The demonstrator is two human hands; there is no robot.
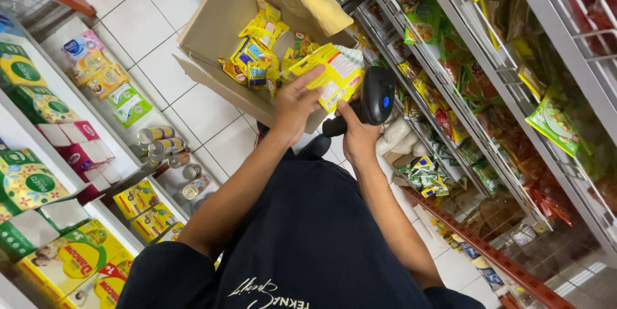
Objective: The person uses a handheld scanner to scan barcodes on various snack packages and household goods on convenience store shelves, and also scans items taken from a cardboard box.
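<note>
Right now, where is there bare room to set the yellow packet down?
Bare white floor tiles lie between the cardboard box and the left shelves. The box floor's near-left part is bare; its far side is packed with sachets. The right racks are crowded.

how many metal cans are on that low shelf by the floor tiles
5 cans show on the low shelf: two side by side at the back, then three trailing forward. More may be hidden.

Shop aisle: stocked wire shelves [488,122]
</note>
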